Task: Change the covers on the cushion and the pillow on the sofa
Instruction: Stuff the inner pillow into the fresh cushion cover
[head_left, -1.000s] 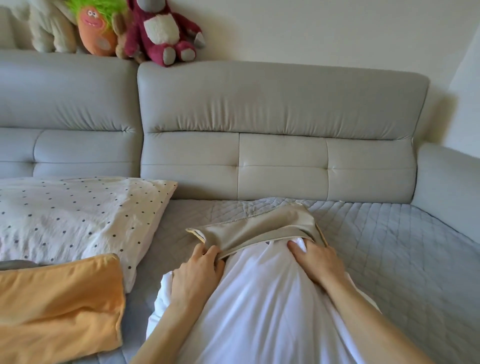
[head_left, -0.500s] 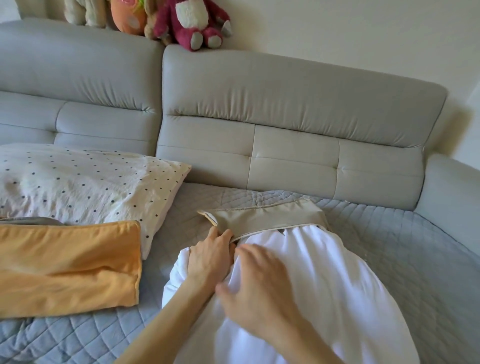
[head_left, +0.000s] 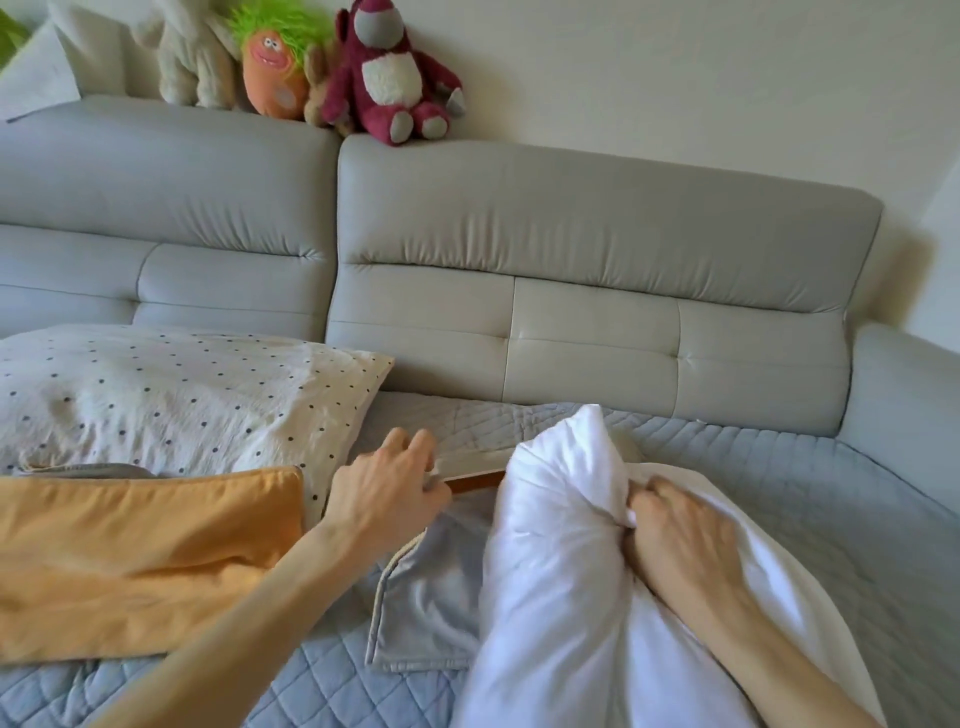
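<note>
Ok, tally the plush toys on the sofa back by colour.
Cream plush: 1
Orange plush with green hair: 1
Tan plush, mostly hidden: 1
Maroon plush: 1
Total: 4

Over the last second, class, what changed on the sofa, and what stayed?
The right hand gripped the white insert and pulled it out of the beige-and-grey cover, whose edge the left hand holds. Dotted pillow and orange cover stayed put.

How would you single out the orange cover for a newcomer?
On the grey sofa, look at the left of the seat. The orange cover lies flat in front of the dotted pillow, the only plain orange cloth there.
</note>
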